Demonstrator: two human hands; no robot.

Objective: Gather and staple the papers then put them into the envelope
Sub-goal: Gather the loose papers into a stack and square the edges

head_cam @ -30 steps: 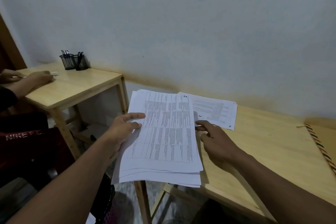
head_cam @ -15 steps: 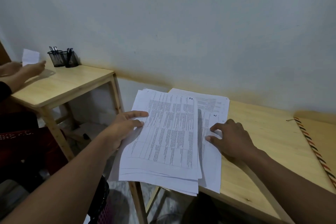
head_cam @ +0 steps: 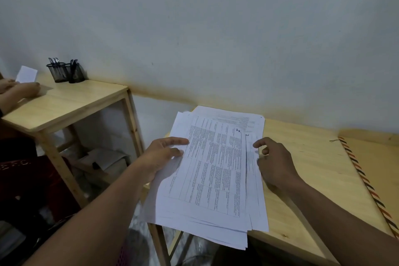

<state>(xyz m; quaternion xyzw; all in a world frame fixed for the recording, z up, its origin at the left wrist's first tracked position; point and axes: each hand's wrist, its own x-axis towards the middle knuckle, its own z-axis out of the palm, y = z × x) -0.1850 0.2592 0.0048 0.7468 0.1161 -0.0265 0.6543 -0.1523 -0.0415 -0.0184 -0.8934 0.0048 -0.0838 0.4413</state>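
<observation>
A loose stack of printed papers [head_cam: 212,170] lies on the left end of my wooden table [head_cam: 311,164], overhanging its left and front edges. My left hand [head_cam: 162,157] grips the stack's left edge, thumb on top. My right hand [head_cam: 274,162] rests at the stack's right edge, fingers curled on the lowest sheet. A brown envelope [head_cam: 375,164] with a striped border lies at the table's right end. No stapler is in view.
A second wooden table [head_cam: 71,103] stands to the left with two black pen holders [head_cam: 67,72] at its back. Another person's hands [head_cam: 19,89] hold a small white paper [head_cam: 27,74] there. A white wall runs behind both tables.
My right hand has slid the separate sheet leftwards under the stack, so the papers now form one pile. My left hand has kept its grip on the stack.
</observation>
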